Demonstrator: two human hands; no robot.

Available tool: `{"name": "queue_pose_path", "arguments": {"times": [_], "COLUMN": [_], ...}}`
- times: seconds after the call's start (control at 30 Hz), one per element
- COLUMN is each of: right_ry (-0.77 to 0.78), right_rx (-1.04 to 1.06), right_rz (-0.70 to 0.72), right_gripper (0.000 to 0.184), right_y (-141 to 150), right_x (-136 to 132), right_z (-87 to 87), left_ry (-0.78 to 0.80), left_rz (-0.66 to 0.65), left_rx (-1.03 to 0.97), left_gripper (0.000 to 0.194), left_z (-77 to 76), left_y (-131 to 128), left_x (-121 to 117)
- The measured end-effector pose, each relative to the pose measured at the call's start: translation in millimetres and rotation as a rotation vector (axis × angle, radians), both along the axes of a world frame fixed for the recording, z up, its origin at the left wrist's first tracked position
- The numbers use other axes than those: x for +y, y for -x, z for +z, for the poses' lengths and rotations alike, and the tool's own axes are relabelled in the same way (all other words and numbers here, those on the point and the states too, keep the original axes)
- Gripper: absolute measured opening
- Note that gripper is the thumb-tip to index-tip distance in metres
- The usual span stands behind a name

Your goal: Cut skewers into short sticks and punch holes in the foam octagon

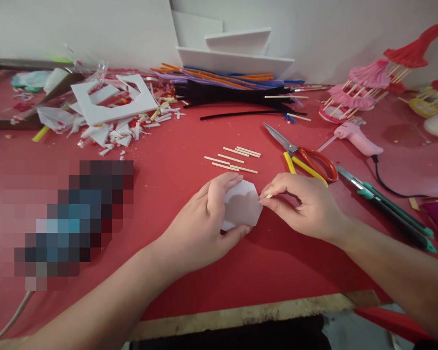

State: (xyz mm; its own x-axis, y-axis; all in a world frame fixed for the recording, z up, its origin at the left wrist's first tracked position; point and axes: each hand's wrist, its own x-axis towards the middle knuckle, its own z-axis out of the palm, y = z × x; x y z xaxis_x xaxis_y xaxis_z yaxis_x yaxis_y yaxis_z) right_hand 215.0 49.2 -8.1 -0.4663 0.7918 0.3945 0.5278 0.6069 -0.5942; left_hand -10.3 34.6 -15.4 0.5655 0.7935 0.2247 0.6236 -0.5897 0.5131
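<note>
My left hand [204, 223] is closed round a small white foam polygon [243, 206], held just above the red table [175, 160]. My right hand [302, 201] pinches a short wooden stick [265, 197] whose tip touches the polygon's right edge. Several more short wooden sticks [233, 159] lie loose on the table just beyond the hands.
Red-handled scissors [302, 155], a pink glue gun [355, 137] and a green-and-black utility knife [387, 206] lie to the right. Pipe cleaners [226, 85], white foam boards [237, 53], foam scraps [113, 104] and pink-red stick models [372, 80] crowd the back. A blurred patch [73, 218] sits left.
</note>
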Motion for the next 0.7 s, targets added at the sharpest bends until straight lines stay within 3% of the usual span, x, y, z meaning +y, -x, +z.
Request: {"name": "queue_pose_path", "arguments": {"times": [0.7], "right_ry": [0.120], "right_rx": [0.014], "right_rz": [0.004], "right_gripper": [0.006], "right_y": [-2.1], "right_x": [0.7], "right_z": [3.1], "left_ry": [0.030], "left_rz": [-0.005], "left_rx": [-0.005], "left_gripper": [0.074], "left_z": [0.1], "left_y": [-0.2], "left_x": [0.9]}}
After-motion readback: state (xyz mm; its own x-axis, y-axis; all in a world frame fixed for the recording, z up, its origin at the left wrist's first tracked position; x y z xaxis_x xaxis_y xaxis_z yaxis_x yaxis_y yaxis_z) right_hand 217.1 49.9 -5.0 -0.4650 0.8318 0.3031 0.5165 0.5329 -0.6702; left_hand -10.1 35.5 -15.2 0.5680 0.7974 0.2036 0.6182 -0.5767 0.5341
